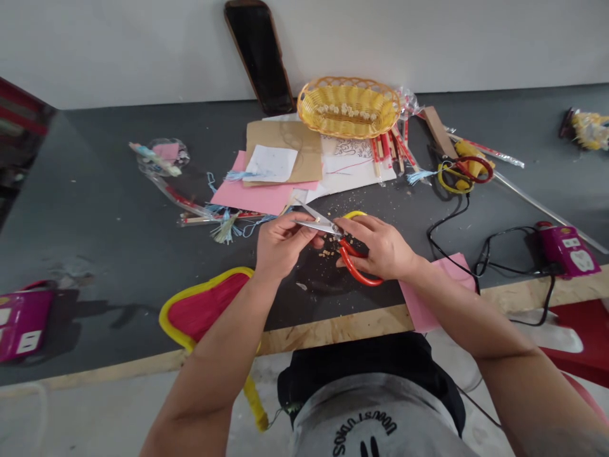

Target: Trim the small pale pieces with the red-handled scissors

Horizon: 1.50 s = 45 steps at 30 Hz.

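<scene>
My right hand (383, 244) is closed on a pair of scissors (349, 257) with red and yellow handles. Their blades are parted and point left, toward my left hand (285, 238). The fingers of that hand are pinched together beside the blades; a tiny pale bit shows there, too small to name. Small tan crumbs and chips (328, 252) are scattered on the dark tabletop under the scissors. Just beyond my hands lie pink paper (259, 198), a white slip (272, 163) and brown card (311, 155).
A yellow woven basket (349, 124) holds small pale pieces. Behind it a phone (261, 57) leans on the wall. Second scissors (450, 181), a black cord (431, 235) and a purple box (568, 251) are right. A pink, yellow-edged fan shape (209, 304) lies under my left forearm.
</scene>
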Each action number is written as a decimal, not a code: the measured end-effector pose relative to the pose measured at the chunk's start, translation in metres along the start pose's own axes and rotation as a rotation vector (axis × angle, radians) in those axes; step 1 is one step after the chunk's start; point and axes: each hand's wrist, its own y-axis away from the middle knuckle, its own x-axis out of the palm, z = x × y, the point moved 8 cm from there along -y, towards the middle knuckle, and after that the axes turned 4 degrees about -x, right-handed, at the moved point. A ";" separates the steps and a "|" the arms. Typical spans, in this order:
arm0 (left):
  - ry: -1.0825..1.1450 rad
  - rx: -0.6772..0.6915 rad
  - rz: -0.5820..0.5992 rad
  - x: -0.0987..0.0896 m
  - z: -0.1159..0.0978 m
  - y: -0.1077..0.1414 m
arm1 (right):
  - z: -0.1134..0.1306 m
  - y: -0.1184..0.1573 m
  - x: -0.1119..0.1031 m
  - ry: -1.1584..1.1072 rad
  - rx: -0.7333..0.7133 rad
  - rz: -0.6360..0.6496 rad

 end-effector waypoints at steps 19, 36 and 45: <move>-0.113 0.080 0.000 0.001 -0.004 0.002 | -0.004 -0.001 0.001 0.034 0.072 0.039; -0.069 0.023 0.050 0.004 -0.001 0.002 | 0.001 0.000 0.000 0.067 0.054 0.067; -0.118 0.067 -0.056 -0.002 -0.003 0.002 | -0.004 0.001 0.001 0.016 0.107 0.034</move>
